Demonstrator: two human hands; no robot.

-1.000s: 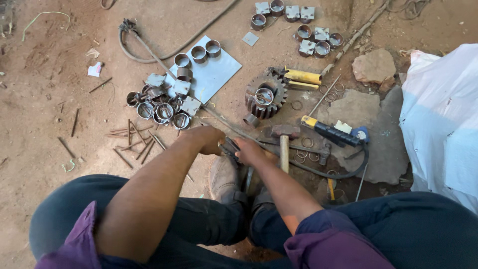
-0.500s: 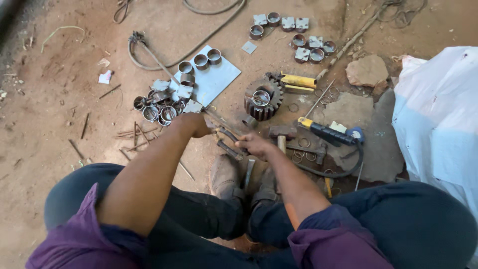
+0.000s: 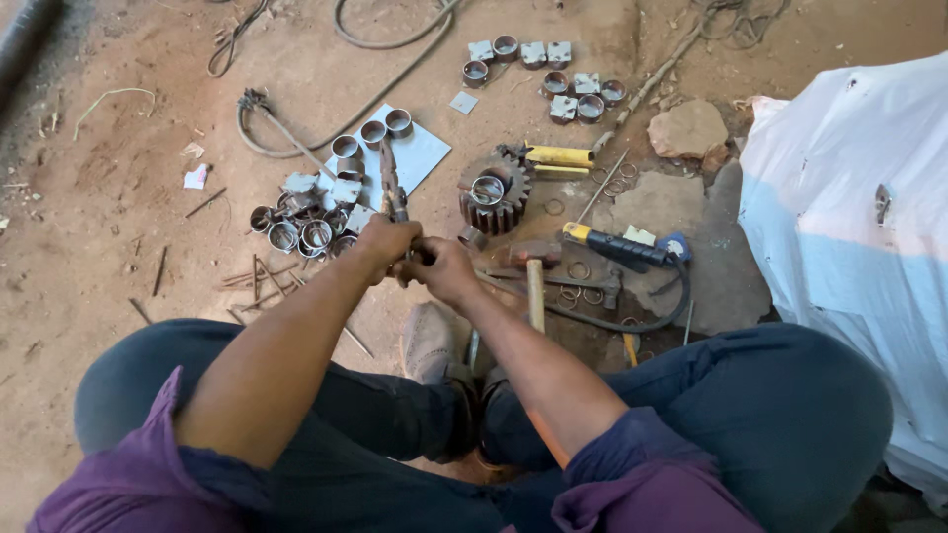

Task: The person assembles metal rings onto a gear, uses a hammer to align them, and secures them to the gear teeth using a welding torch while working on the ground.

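The person sat on the dirt ground (image 3: 109,296) with knees spread, both forearms extended forward over a shoe (image 3: 430,341).

1. Hand state. The left hand (image 3: 385,242) was closed in a fist around the lower end of a long, rusty metal tool (image 3: 388,183). The right hand (image 3: 444,268) was also closed, touching the left hand; it appeared to grip the same tool's lower end, but what lay inside the fist could not be seen.

2. Tool position. The rusty metal tool rose from the hands and pointed away from the person, its upper end lying across the view of a grey sheet-metal plate (image 3: 420,158). Whether it touched the plate could not be told.

3. Nearby parts. 3 short steel rings (image 3: 371,131) stood on the plate. A heap of similar rings and small square plates (image 3: 301,222) lay just left of the hands. A toothed gear (image 3: 494,192) with a ring set in its bore lay just beyond the right hand.

4. Other tools. A hammer (image 3: 533,271) with a wooden handle lay beside the right forearm. A screwdriver with a black and yellow handle (image 3: 617,247) lay on a flat stone (image 3: 681,222) further right. A yellow-handled tool (image 3: 558,158) lay behind the gear.

5. Surroundings. More rings and square plates (image 3: 553,79) lay well apart at the top. A hose (image 3: 286,133) curved across the ground. A white and blue plastic sack (image 3: 859,237) occupied the right edge.
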